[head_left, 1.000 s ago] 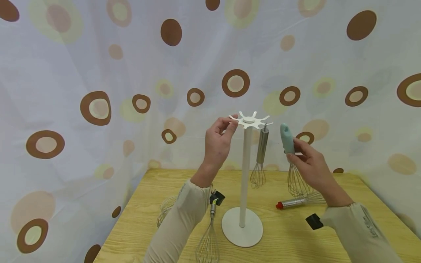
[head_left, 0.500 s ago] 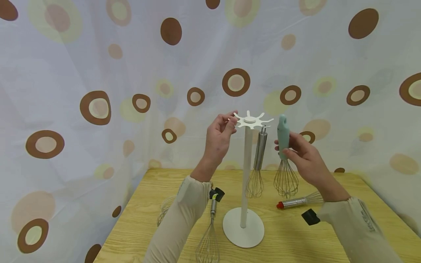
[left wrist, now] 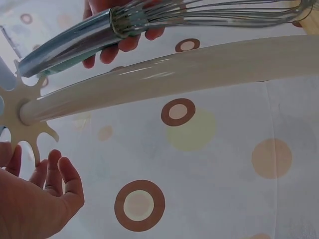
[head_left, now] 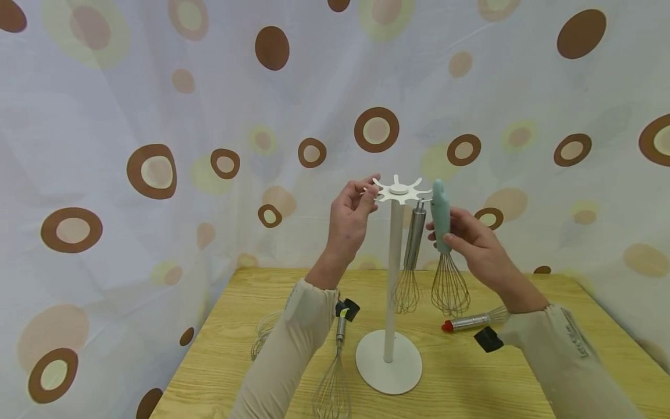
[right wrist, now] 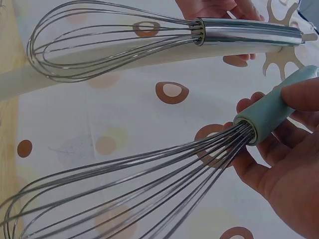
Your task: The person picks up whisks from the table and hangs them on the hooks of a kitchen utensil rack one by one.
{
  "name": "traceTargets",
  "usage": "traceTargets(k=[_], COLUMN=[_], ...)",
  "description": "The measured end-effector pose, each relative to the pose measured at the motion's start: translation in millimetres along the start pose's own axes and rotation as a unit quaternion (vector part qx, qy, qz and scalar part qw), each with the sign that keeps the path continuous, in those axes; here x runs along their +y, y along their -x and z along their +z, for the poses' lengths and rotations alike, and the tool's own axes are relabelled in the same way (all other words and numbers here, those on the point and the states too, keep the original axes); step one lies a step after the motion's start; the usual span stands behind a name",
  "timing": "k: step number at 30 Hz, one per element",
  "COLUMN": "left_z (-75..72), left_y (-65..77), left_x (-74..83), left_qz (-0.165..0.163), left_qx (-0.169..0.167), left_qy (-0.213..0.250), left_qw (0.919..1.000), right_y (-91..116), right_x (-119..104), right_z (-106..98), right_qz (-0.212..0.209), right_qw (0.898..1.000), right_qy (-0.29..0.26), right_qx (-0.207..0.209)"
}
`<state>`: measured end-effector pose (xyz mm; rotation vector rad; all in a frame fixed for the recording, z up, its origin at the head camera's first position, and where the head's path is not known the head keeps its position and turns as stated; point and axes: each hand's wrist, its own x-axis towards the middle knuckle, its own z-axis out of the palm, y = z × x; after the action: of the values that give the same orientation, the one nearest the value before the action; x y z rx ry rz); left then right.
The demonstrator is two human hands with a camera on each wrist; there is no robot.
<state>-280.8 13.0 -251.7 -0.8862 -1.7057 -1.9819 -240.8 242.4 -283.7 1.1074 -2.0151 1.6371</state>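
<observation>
- Patterned cloth (head_left: 314, 99) hangs behind everything, printed with brown and cream rings.
- The wooden table (head_left: 460, 372) carries the white stand and several loose whisks.
- The white stand (head_left: 395, 244) rises on a thin pole from a round base to a star of notched arms. It looks stiff but top-heavy, so steadying it by the star seems sensible.
- The teal-handled whisk (head_left: 441, 224) is upright in the air, its handle's top just beside the star; whether they touch I cannot tell. It is probably light; the handle looks smooth, perhaps a little slippery, and the wires springy. The handle is the place to grip, keeping the holed end free.
- The steel-handled whisk (head_left: 415, 238) hangs from the star, slightly tilted, and would likely swing if bumped.
- Another whisk (head_left: 341, 331) lies left of the base; the red-tipped whisk (head_left: 471, 322) lies to its right, partly hidden. More wires (head_left: 260, 334) show beside the left sleeve.
- The right hand (head_left: 473, 244) is closed around the teal handle, thumb on the near side, fingers behind.
- The left hand (head_left: 349, 224) pinches one arm of the star between thumb and finger, its other fingers loosely bent.
</observation>
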Motion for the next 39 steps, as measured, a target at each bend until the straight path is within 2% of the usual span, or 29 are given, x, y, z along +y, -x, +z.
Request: traceTargets(k=[13, 19, 25, 29, 31, 34, 37, 39], left_z=[1.3, 1.4, 1.5, 2.2, 2.4, 2.4, 3.5, 5.1], left_y=[0.3, 0.1, -0.4, -0.7, -0.8, 1.1, 5.1, 8.2], left_x=[-1.0, -0.4, -1.1, 0.5, 1.1, 2.6, 5.1, 7.3], left_qz=[0.002, 0.003, 0.002, -0.003, -0.002, 0.024, 0.071, 0.099], left_qx=[0.005, 0.006, 0.005, 0.005, 0.012, 0.039, 0.068, 0.072], left_qy=[-0.003, -0.004, -0.003, -0.007, -0.024, -0.084, -0.140, -0.154], left_qw=[1.0000, 1.0000, 1.0000, 1.0000, 0.9996, 0.9954, 0.9853, 0.9805], right_y=[0, 0, -2, -1, 0, 0, 1, 2], right_x=[7, 7, 8, 8, 9, 10, 11, 12], right_z=[4, 5, 7, 10, 12, 15, 16, 16], right_qz=[0.000, 0.002, 0.020, 0.013, 0.010, 0.010, 0.009, 0.008], right_qw=[1.000, 0.999, 0.999, 0.999, 1.000, 0.999, 0.999, 0.999], right_qy=[-0.023, -0.041, -0.026, -0.018, -0.020, -0.027, -0.027, -0.026], right_qx=[0.001, -0.013, -0.039, -0.028, -0.022, -0.022, -0.022, -0.019])
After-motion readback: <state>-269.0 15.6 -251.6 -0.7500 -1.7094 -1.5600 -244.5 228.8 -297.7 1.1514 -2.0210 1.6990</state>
